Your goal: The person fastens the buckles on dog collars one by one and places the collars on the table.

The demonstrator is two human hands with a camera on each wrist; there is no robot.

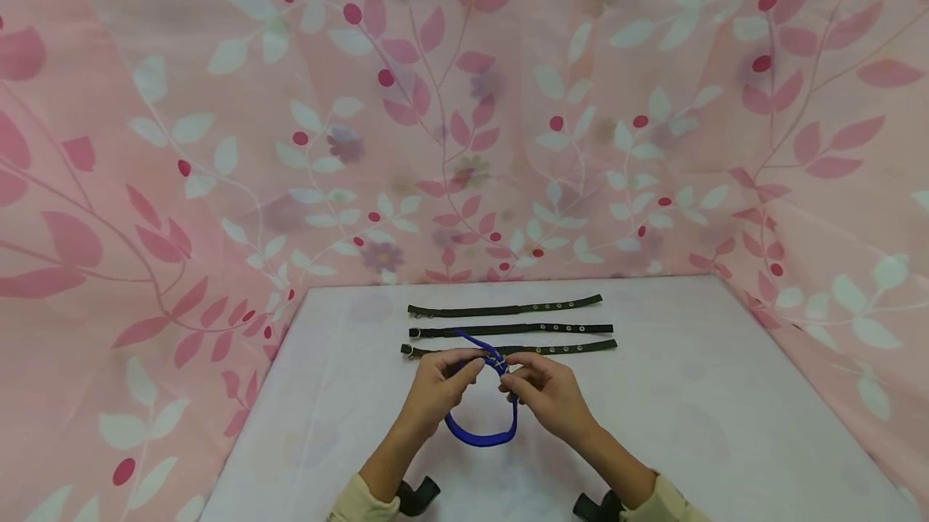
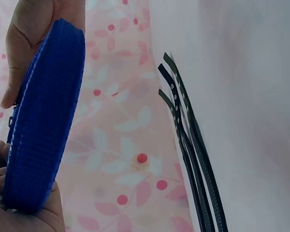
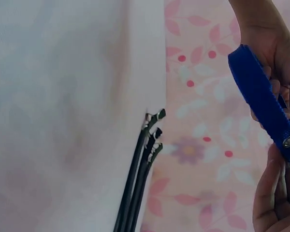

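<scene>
A blue collar (image 1: 481, 440) is bent into a loop between the two hands, above the table. My left hand (image 1: 435, 393) pinches the loop's upper left side between thumb and fingers. The right hand (image 1: 551, 394) grips its upper right side beside the metal buckle (image 1: 499, 364). From the buckle, the strap's loose end (image 1: 473, 339) sticks out up and to the left. The wide woven band (image 2: 46, 121) fills the left side of the left wrist view. Metal eyelets (image 3: 288, 141) show along the strap in the right wrist view.
Three dark collars (image 1: 501, 311) with eyelets lie side by side across the far part of the white table (image 1: 653, 425). Pink floral cloth (image 1: 450, 102) hangs behind and at both sides. Black wrist mounts (image 1: 418, 496) sit below the forearms.
</scene>
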